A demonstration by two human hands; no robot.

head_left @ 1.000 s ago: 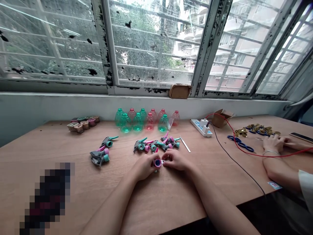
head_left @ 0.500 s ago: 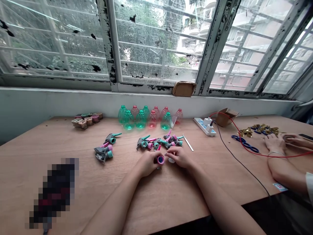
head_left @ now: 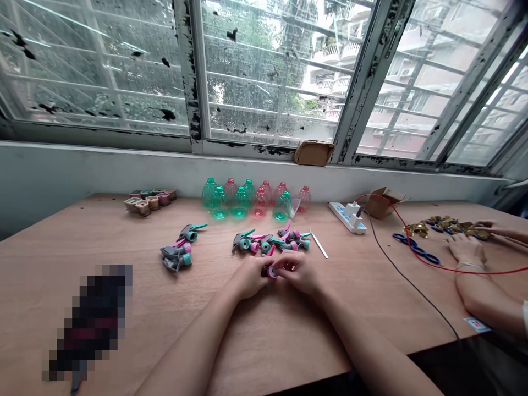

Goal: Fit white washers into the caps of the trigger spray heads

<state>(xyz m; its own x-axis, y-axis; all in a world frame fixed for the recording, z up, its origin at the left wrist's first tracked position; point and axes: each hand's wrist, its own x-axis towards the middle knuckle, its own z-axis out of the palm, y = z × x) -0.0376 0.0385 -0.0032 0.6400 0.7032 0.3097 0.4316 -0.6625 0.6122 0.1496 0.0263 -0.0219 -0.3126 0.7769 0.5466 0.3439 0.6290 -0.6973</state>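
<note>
My left hand (head_left: pixel 249 276) is closed round a grey trigger spray head (head_left: pixel 264 270) with a pink trigger and pink collar, the collar's open end turned toward me. Something small and white (head_left: pixel 271 270) shows in that opening. The fingertips of my right hand (head_left: pixel 297 270) are pinched at the collar's mouth, touching the white piece; the fingers hide part of it. Just beyond my hands lies a pile of trigger spray heads (head_left: pixel 268 242) in grey, green and pink. A smaller group of spray heads (head_left: pixel 177 256) rests to the left.
Green and pink clear bottles (head_left: pixel 239 203) stand by the wall, with a white strip (head_left: pixel 319 245) nearer me. Small containers (head_left: pixel 150 201) sit back left. At right are a power strip (head_left: pixel 347 217), cables, blue-handled scissors (head_left: pixel 416 248), gold pieces (head_left: pixel 449 224) and another person's hands (head_left: pixel 466 250).
My right hand has moved left to the spray head's collar, and a white piece now shows in its opening. The view has shifted slightly. The other person's far hand has moved onto the gold pieces.
</note>
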